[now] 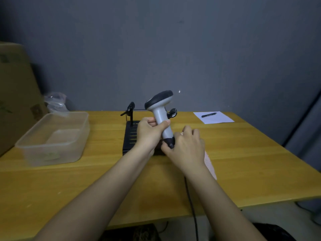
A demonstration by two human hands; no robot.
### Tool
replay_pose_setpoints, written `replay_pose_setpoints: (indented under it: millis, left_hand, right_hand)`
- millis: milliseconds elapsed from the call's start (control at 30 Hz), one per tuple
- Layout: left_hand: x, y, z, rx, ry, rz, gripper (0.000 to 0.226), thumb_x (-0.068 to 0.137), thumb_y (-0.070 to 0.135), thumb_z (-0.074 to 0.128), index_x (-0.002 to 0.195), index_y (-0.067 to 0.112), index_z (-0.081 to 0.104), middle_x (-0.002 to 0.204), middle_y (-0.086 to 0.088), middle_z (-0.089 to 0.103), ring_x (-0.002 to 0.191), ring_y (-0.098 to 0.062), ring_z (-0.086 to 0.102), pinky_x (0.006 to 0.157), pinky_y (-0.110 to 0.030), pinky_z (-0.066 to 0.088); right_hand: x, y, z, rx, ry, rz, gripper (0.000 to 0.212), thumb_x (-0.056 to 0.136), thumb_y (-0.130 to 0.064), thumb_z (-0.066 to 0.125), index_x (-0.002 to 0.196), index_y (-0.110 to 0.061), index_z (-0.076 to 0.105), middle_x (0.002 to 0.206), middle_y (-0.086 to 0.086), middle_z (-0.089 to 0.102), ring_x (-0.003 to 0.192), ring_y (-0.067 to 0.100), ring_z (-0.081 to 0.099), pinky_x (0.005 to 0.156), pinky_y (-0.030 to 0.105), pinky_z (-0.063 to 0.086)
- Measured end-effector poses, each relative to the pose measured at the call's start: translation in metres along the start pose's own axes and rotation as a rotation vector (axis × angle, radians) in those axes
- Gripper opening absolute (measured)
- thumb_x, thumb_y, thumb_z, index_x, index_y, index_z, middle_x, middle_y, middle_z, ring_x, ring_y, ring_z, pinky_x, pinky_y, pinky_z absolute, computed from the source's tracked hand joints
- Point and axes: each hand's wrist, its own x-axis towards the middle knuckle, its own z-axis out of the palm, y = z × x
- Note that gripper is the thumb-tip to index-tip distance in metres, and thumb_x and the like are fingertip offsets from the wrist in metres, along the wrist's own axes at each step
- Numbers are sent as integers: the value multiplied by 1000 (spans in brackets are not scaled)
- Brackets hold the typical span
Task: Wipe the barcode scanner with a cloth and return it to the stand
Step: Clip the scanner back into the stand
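The grey barcode scanner (160, 108), with a black head and black handle end, is held upright above the black stand (130, 134) at the table's middle. My left hand (150, 132) grips the middle of its grey handle. My right hand (186, 146) closes around the black bottom end of the handle and holds a pale pink cloth (209, 162), which hangs below the wrist. The stand's two black holder arms (129, 108) rise behind the scanner. A black cable (191, 206) runs from under my right arm down over the table's front edge.
A clear plastic tub (53, 136) sits on the yellow wooden table (243, 162) at the left. A cardboard box (15, 94) and a plastic bag (55, 101) stand behind it. A white sheet (214, 118) with a black pen (208, 114) lies at the far right.
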Motion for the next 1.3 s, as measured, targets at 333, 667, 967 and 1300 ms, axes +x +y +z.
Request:
replay_pose_setpoints:
  millis: [333,667,967,1300]
  left_hand:
    - [28,22,39,-135,-92,39,21,87,24,64,98,9,54,93,-5,64,84,-12,63,75,-27,57]
    - [134,-22,30,839,-130,222,57,82,25,67,132,15,42,136,-7,43,131,-28,32,106,-37,31]
    - [188,-50,49,1711,-155,364,69,69,69,61,107,12,50,100,-4,63,96,-23,60,69,-30,38]
    - [186,-71,43,1609,-179,445,29,89,40,52,76,14,46,72,-2,51,69,-25,55,58,-29,35]
  right_hand:
    - [61,30,5,167,-24,2,42,83,-44,49,92,-5,60,100,14,54,98,34,46,73,42,40]
    - [168,73,19,1003,-433,226,16,79,-23,52,71,-10,49,64,16,54,63,30,62,62,42,51]
    - [160,83,78,964,-545,327,28,85,-32,47,68,-12,55,58,-2,53,56,13,47,57,29,37]
    - [147,79,89,1039,-560,279,27,88,-35,47,75,-13,53,71,8,50,66,19,48,64,32,38]
